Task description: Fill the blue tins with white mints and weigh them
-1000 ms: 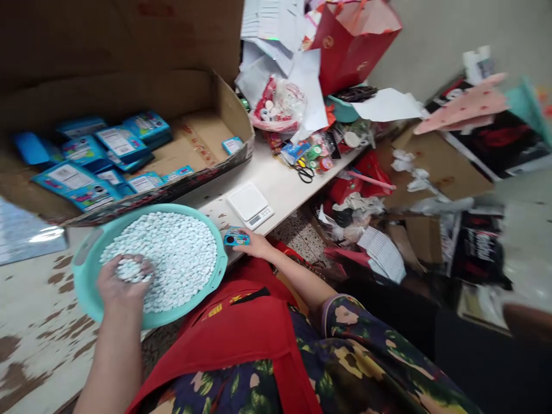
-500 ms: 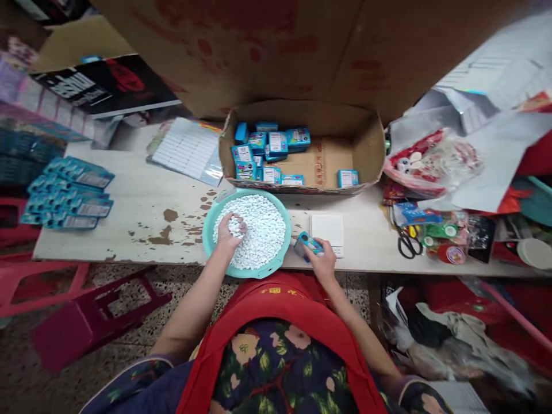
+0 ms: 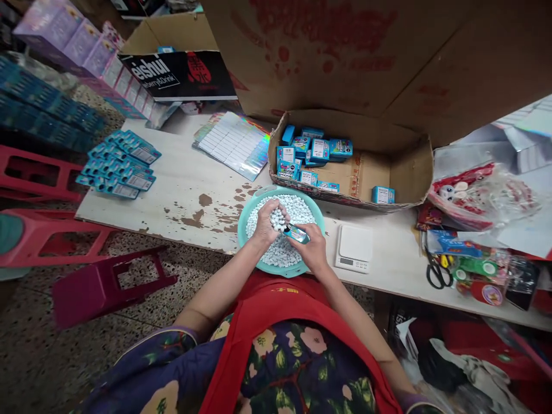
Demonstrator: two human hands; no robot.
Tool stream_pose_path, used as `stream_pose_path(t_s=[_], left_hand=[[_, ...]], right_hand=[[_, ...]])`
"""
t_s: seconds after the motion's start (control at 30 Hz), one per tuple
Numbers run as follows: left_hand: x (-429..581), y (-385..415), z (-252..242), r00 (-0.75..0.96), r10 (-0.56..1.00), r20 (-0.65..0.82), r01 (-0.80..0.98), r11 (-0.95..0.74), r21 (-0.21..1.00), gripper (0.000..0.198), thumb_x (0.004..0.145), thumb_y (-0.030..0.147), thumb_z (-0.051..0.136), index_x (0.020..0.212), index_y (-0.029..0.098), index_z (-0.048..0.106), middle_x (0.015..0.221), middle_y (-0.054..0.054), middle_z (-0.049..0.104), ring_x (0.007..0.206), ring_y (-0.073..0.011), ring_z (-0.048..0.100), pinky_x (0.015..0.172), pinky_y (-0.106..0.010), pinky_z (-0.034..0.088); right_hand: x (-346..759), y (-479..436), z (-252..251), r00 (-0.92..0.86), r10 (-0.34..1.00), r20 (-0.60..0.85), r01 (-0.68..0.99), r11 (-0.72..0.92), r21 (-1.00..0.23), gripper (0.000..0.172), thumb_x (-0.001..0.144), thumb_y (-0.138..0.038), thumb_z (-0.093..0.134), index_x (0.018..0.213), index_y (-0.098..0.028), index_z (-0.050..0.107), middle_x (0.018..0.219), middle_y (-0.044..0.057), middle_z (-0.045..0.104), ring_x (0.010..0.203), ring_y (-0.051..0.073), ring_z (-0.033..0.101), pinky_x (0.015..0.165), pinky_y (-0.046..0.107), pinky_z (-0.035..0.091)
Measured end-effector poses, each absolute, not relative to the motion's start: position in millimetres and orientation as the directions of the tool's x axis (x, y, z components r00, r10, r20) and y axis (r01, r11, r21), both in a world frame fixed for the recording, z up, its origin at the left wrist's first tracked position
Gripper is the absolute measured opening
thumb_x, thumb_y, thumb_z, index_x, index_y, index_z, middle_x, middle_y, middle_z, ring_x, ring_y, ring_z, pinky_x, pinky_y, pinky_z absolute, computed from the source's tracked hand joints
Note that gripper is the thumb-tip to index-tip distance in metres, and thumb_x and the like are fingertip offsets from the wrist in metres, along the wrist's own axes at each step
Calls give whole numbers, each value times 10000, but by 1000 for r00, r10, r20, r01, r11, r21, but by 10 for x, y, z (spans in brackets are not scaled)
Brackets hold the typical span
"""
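A mint-green basin (image 3: pixel 242 231) full of small white candies (image 3: pixel 282 253) stands at the table's front edge. Over it my left hand (image 3: pixel 266 223) is cupped around a heap of the white candies. Against its fingertips, my right hand (image 3: pixel 314 247) grips a small blue box (image 3: pixel 296 233) by its sides. The box is tilted, its dark open end facing the candies in my left palm. Whether candies are inside the box I cannot see. A white digital scale (image 3: pixel 354 244) lies just right of my right hand.
Behind the basin, a cardboard box (image 3: pixel 401 161) holds several blue candy boxes (image 3: pixel 319 149). More blue boxes (image 3: pixel 121 164) are stacked at the table's left end. Printed sheets (image 3: pixel 235 144) lie at the back. Black scissors (image 3: pixel 439 273) and plastic-wrapped items sit on the right; stools (image 3: pixel 103 287) stand left.
My right hand has brought the blue box left from beside the scale to over the basin, meeting my left hand. My left hand has lifted candies from the pile. The view has turned left.
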State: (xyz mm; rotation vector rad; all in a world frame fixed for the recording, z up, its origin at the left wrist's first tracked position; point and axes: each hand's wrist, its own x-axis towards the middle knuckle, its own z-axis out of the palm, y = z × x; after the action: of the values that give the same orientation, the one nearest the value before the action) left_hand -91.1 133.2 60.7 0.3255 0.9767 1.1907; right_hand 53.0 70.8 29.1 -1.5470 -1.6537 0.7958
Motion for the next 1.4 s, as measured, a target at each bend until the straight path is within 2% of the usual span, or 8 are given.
stream_pose_path(t_s=[0.1, 0.27, 0.5, 0.63, 0.87, 0.97, 1.27, 1.4], left_hand=[[-921, 1321, 570, -42, 904, -426, -631, 306, 712, 290, 706, 382, 690, 730, 185, 479, 656, 21, 531, 556, -117, 585, 559, -257, 469], [-959, 1342, 566, -83, 932, -354, -582, 243, 776, 318, 755, 403, 669, 650, 180, 469, 600, 23, 494, 531, -114, 573, 566, -262, 464], [-1020, 1360, 609, -238, 913, -332, -554, 153, 818, 344, 771, 407, 681, 615, 186, 469, 532, 44, 451, 488, -101, 542, 553, -255, 438], [-987, 1308, 632, -314, 896, -313, -554, 95, 827, 310, 758, 396, 708, 655, 184, 508, 582, 34, 521, 481, -96, 537, 540, -257, 436], [-730, 1162, 685, -502, 832, -235, -456, -23, 890, 330, 776, 419, 709, 653, 186, 512, 549, 35, 512, 488, -92, 519, 548, -252, 419], [-599, 1093, 740, -528, 817, -231, -468, -52, 882, 357, 777, 436, 711, 641, 187, 493, 525, 41, 484, 452, -87, 489, 503, -248, 377], [-384, 1024, 799, -642, 736, -216, -442, -125, 888, 395, 759, 522, 697, 677, 181, 515, 503, 48, 484, 425, -75, 483, 459, -215, 377], [-366, 972, 783, -561, 788, -253, -472, -54, 880, 388, 771, 542, 675, 726, 179, 546, 500, 43, 503, 394, -72, 472, 406, -201, 328]], right_hand=[[454, 741, 320, -55, 997, 61, 612, 82, -787, 321, 788, -410, 713, 1054, -233, 693, 970, 75, 669, 961, 251, 609, 884, 402, 475], [387, 813, 389, -97, 995, 17, 668, 78, -740, 327, 792, -431, 698, 1053, -233, 698, 973, 82, 667, 956, 267, 605, 863, 413, 475], [324, 954, 422, -173, 984, 49, 619, 147, -772, 302, 791, -417, 702, 1042, -249, 697, 954, 68, 672, 943, 252, 617, 866, 406, 476], [371, 1000, 437, -241, 968, 63, 583, 196, -788, 317, 779, -399, 714, 1046, -228, 693, 959, 77, 673, 944, 255, 618, 861, 406, 477], [628, 1052, 486, -362, 930, 69, 520, 263, -813, 317, 753, -383, 733, 1028, -228, 700, 957, 77, 675, 940, 258, 615, 866, 406, 475], [736, 1083, 512, -395, 913, 96, 501, 302, -811, 322, 743, -368, 740, 1024, -213, 705, 947, 81, 665, 941, 259, 609, 862, 398, 471], [884, 1120, 502, -510, 855, 93, 464, 365, -807, 314, 720, -347, 744, 1003, -214, 711, 910, 66, 662, 916, 260, 613, 838, 396, 478], [877, 1140, 494, -512, 855, 87, 469, 363, -805, 302, 721, -331, 735, 1004, -227, 712, 918, 63, 661, 903, 252, 615, 822, 390, 484]])
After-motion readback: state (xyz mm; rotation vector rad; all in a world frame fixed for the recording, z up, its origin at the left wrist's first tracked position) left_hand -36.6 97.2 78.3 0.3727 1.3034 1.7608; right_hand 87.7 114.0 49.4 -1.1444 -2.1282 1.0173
